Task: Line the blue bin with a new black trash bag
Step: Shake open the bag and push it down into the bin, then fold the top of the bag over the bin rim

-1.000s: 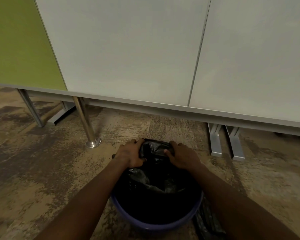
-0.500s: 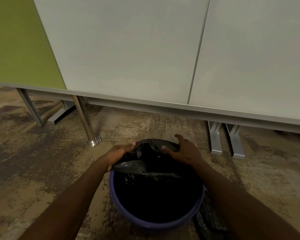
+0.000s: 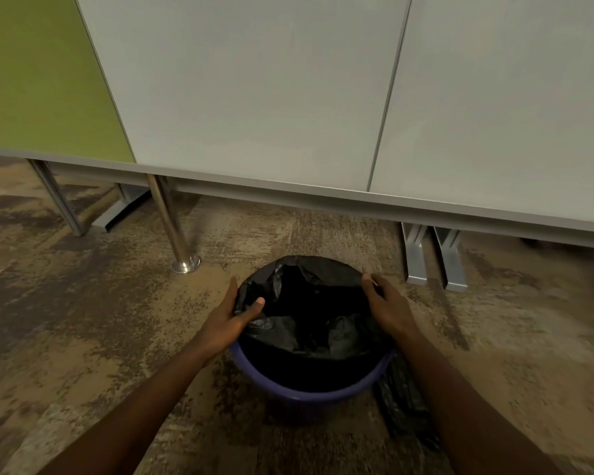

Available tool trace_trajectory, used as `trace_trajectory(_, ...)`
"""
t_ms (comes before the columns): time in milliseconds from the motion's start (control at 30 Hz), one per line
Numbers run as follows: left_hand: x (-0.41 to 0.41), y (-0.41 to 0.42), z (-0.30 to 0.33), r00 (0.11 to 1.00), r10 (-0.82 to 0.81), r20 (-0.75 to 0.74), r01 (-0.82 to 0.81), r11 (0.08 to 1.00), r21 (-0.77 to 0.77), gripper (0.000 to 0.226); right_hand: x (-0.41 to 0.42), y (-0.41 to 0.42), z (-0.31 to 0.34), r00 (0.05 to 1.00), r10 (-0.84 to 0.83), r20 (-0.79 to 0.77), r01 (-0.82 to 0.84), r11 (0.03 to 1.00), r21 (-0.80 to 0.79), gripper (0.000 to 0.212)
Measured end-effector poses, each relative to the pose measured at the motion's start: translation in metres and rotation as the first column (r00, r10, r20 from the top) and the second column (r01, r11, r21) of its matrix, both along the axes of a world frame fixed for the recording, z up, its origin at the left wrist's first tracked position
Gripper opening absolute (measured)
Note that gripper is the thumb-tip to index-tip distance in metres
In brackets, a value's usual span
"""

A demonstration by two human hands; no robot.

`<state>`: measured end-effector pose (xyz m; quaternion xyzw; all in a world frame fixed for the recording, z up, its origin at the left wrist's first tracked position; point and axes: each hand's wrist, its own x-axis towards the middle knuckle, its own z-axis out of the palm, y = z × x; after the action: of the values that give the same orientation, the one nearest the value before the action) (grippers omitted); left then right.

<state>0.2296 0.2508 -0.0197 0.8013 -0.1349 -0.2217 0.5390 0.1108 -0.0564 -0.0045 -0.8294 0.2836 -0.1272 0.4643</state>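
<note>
Bin (image 3: 309, 394): blue, round, upright on the carpet (image 3: 83, 337), just in front of the desk panel (image 3: 254, 97). All positions below are given relative to the bin.
Bag (image 3: 309, 303): black film, inside the bin. Its mouth is folded over the far rim and both side rims. The near rim shows bare blue.
Left hand (image 3: 228, 323): at the left rim. The thumb lies inside on the film and the fingers (image 3: 233, 293) lie outside, pinching the bag edge against the rim.
Right hand (image 3: 390, 308): at the right rim, palm down on the film. The fingers are together and curled over the edge; a clamped grip cannot be confirmed.
Second black film (image 3: 405, 409): crumpled on the carpet, touching the bin's near right side. Its purpose cannot be determined.
Key relation: the uncovered rim arc lies toward the person, nearer than both sets of fingers. Both hands are about equally far from it, one on each side.
Step in hand (judged): spreading the bag mouth around the rim.
Progress (judged): over half the rim is covered.
Next move (judged): slide both hands along the rim toward the near side, drawing the film over it.
Risk (judged): pulling too hard may slip the film off the far rim.
</note>
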Motion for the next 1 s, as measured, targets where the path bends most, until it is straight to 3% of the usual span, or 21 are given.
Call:
trace_trajectory(100,-0.008,0.009,0.004,0.995,-0.041,0.096,0.033,0.996,0.086,0.124,-0.011,0.001,-0.003,1.000,0.016,-0.026,-0.014,0.998,0.057,0.067)
trace_trajectory(233,-0.023,0.023,0.004,0.940,-0.118,0.321,0.032,0.965,0.260,0.117,-0.026,0.009,0.001,0.998,-0.062,0.034,0.054,0.976,0.209,0.071)
trace_trajectory(300,-0.037,0.030,0.008,0.826,-0.126,0.550,-0.024,0.966,0.256,0.103,-0.035,0.014,0.009,0.985,-0.149,0.084,0.135,0.980,0.146,0.073)
trace_trajectory(367,-0.051,0.033,0.015,0.630,-0.162,0.759,0.003,0.978,0.207,0.079,-0.053,0.022,0.023,0.952,-0.208,0.225,0.215,0.977,-0.007,0.060)
trace_trajectory(433,-0.063,0.030,0.020,0.450,-0.269,0.852,0.100,0.963,0.251,0.056,-0.076,0.033,0.037,0.934,-0.075,0.349,0.147,0.972,-0.184,0.038)
trace_trajectory(500,-0.072,0.025,0.021,0.354,-0.392,0.849,0.150,0.920,0.362,0.040,-0.099,0.048,0.040,0.952,0.163,0.258,-0.050,0.917,-0.395,0.026)
trace_trajectory(567,-0.076,0.021,0.022,0.399,-0.461,0.793,0.142,0.885,0.444,0.037,-0.113,0.063,0.036,0.954,0.296,0.054,-0.235,0.845,-0.481,0.024)
trace_trajectory(667,-0.074,0.013,0.029,0.512,-0.482,0.711,0.100,0.855,0.509,0.042,-0.116,0.079,0.031,0.936,0.327,-0.134,-0.348,0.787,-0.509,0.029)
trace_trajectory(833,-0.076,0.004,0.034,0.545,-0.523,0.656,0.056,0.803,0.594,0.039,-0.111,0.082,0.029,0.932,0.281,-0.228,-0.360,0.778,-0.515,0.024)
trace_trajectory(1000,-0.080,0.004,0.038,0.538,-0.530,0.656,0.068,0.803,0.592,0.021,-0.118,0.078,0.028,0.946,0.284,-0.153,-0.323,0.815,-0.482,0.016)
